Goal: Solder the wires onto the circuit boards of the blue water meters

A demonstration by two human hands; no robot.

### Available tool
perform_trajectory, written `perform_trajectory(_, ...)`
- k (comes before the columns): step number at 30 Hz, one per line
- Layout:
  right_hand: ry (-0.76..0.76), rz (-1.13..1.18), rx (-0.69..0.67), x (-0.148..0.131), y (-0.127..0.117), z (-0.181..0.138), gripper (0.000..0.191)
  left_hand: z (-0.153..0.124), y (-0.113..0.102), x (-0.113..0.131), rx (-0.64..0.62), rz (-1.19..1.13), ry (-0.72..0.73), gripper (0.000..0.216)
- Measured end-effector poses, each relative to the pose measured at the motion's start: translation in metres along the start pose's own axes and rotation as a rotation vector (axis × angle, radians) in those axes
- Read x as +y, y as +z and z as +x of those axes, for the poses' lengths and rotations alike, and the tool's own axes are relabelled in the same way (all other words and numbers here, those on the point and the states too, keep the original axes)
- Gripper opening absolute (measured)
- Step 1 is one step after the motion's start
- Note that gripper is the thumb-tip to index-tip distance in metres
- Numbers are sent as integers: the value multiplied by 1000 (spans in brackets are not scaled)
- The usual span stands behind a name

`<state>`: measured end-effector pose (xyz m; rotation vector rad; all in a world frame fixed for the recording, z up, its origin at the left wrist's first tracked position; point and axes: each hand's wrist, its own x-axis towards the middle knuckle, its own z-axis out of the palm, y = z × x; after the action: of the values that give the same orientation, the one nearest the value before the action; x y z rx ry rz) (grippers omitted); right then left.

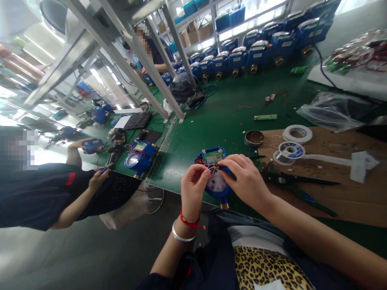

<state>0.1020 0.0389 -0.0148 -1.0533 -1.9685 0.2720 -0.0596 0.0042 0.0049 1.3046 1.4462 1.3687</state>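
Observation:
A blue water meter (224,197) lies open on the green bench edge in front of me, its round dial towards me and a brass fitting at the near end. Thin coloured wires (214,166) cross between the dial and a small display (215,157). My left hand (192,189) is closed in a pinch on the wires from the left. From the other side, my right hand (248,177) also pinches the wires, thumb and forefinger together over the meter. Fingers partly hide the wire ends, and the exact hold is too small to make out.
To the right, large scissors (284,180), a solder wire spool (289,152), a tape roll (297,134) and a round tin (254,138) lie on or beside cardboard (347,201). Several blue meters (237,58) line the back. A co-worker (72,193) sits left, near another opened meter (139,158).

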Motion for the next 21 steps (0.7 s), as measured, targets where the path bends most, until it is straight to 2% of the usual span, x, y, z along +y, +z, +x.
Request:
perform_trajectory(6, -92, 25, 14, 4, 13, 8, 15, 2, -1, 0, 17, -4, -15, 16)
perform_trajectory(21, -233, 41, -18, 19, 10, -4, 21, 3, 1, -7, 46, -55, -28, 13)
